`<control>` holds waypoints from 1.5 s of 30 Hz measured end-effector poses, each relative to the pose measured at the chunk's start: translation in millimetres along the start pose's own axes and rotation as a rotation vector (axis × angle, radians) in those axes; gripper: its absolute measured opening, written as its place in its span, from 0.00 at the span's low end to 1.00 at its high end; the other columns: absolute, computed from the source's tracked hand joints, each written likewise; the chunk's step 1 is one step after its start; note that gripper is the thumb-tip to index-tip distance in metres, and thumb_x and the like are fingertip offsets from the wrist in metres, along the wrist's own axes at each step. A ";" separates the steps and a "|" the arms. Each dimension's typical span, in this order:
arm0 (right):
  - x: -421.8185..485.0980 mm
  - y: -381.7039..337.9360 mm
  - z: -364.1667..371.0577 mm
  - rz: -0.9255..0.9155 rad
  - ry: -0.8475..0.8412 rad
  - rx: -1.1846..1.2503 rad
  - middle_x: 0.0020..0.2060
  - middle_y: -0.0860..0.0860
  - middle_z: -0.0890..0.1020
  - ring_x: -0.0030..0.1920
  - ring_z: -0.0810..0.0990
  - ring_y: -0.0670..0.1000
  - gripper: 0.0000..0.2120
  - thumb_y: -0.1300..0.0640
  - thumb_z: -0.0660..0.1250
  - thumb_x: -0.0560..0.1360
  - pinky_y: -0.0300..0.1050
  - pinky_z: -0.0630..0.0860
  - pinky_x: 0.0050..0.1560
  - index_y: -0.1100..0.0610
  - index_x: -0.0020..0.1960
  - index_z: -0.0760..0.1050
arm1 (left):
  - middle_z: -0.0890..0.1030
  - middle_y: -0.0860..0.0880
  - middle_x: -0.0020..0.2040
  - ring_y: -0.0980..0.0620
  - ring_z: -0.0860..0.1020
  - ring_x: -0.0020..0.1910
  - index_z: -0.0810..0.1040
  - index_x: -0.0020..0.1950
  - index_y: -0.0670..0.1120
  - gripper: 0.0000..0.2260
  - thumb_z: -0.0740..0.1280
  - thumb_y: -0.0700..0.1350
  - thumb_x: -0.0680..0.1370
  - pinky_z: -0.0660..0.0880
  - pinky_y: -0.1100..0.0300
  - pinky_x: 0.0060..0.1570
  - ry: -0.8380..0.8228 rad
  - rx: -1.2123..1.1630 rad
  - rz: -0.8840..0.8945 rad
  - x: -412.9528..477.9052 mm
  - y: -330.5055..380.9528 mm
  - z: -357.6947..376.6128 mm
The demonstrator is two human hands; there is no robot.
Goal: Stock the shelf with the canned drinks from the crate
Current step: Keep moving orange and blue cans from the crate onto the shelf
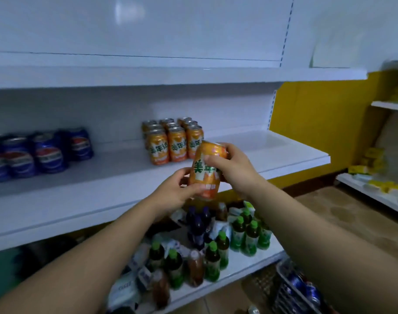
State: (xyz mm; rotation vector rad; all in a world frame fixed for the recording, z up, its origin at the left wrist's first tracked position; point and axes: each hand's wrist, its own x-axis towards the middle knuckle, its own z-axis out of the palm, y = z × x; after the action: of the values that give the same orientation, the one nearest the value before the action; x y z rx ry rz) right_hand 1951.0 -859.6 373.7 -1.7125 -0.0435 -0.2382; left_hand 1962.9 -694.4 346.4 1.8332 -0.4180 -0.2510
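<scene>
Left hand point(173, 191) and right hand point(232, 168) both grip the tilted orange can point(203, 177) just in front of the shelved cans point(171, 141). Pushed in carelessly, it could knock over their front row.

orange can point(206, 171): green-lettered label, tilted, top leaning right, gripped by left hand point(177, 189) low and right hand point(234, 168) high, before shelf point(103, 184) edge | stocked orange cans point(171, 141): upright three-by-three block, shelf centre | blue cans point(41, 152): upright cluster, shelf left | crate point(293, 291): dark mesh, near right
</scene>
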 end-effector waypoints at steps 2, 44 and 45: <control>9.4 0.5 26.6 -0.039 -0.072 -0.023 0.52 0.49 0.79 0.50 0.82 0.49 0.31 0.54 0.76 0.68 0.51 0.81 0.52 0.53 0.67 0.68 | 0.77 0.50 0.60 0.52 0.77 0.57 0.66 0.69 0.50 0.24 0.70 0.48 0.75 0.75 0.58 0.53 0.014 0.165 -0.053 -8.9 -13.9 -29.8; 165.5 98.8 23.5 -0.173 0.135 -0.345 0.63 0.50 0.68 0.62 0.73 0.50 0.39 0.53 0.74 0.70 0.53 0.75 0.63 0.50 0.76 0.59 | 0.44 0.56 0.79 0.53 0.44 0.77 0.46 0.77 0.61 0.36 0.44 0.73 0.72 0.43 0.43 0.74 0.182 1.159 -0.428 36.5 -91.0 -107.4; 166.7 99.8 23.0 -0.174 0.141 -0.337 0.64 0.50 0.70 0.62 0.74 0.50 0.38 0.52 0.74 0.70 0.54 0.76 0.62 0.51 0.75 0.60 | 0.45 0.56 0.79 0.53 0.44 0.77 0.46 0.77 0.61 0.36 0.43 0.73 0.72 0.43 0.43 0.74 0.182 1.161 -0.427 37.1 -90.9 -107.0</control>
State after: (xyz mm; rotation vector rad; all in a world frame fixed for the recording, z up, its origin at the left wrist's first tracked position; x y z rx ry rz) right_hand 2133.4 -870.6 303.9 -2.0243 -0.0504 -0.5195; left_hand 2051.3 -592.4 293.0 3.0592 0.0089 -0.1211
